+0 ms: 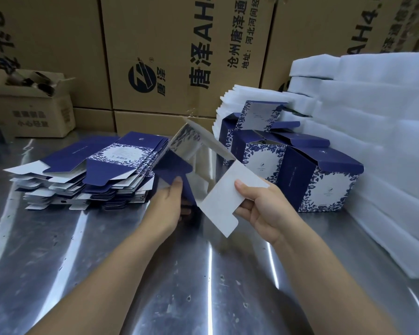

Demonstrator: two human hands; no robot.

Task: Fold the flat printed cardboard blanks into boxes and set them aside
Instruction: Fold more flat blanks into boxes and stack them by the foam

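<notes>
I hold a half-opened blue and white printed box [196, 151] above the steel table [203, 274], its open end toward me and its silvery inside showing. My left hand [166, 205] grips its left wall, thumb on a blue flap. My right hand [264, 209] pinches a white flap [228, 197] that sticks out toward me. A stack of flat blanks [90, 170] lies to the left. Several folded boxes [300, 170] stand to the right.
White foam sheets [373, 131] are piled at the right and behind the folded boxes. Large brown cartons [184, 54] form a wall at the back. A small open carton [32, 102] with dark tubes sits at the back left.
</notes>
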